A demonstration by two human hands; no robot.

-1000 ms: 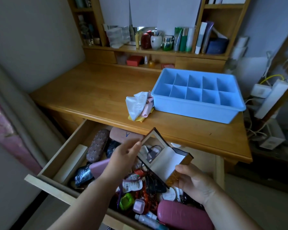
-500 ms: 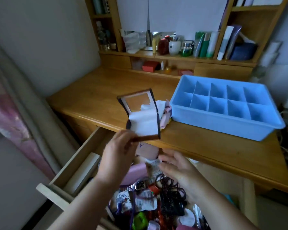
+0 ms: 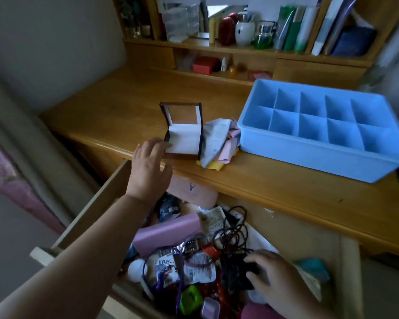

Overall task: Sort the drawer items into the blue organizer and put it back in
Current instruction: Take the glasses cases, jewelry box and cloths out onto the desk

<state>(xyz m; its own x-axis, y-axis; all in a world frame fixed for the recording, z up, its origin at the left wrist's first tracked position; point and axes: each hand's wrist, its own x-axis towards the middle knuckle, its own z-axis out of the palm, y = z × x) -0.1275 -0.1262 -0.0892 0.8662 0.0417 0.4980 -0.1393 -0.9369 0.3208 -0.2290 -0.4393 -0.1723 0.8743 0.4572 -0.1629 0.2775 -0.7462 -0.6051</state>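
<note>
The blue organizer [image 3: 309,155], its compartments bare, sits on the wooden desk [image 3: 115,107] at the right. Left of it, near the desk's front edge, a small dark box [image 3: 184,139] with a white lining stands with its lid up. My left hand [image 3: 150,166] is just in front of that box, its straight fingers touching the box's left side. Below, the open drawer [image 3: 97,203] is full of mixed items. My right hand [image 3: 272,282] is down in it, thumb and fingers curled on a black item [image 3: 237,270].
Crumpled cloths [image 3: 217,139] lie between the box and the organizer. In the drawer are a pink case [image 3: 166,233], black hair ties [image 3: 230,233], a snack packet [image 3: 194,270] and a green item [image 3: 189,298]. Bottles and jars line the back shelf [image 3: 240,48].
My left hand lifted the open box out of the drawer, set it on the desk and loosened its grip. My right hand let go of the box and dropped into the drawer.
</note>
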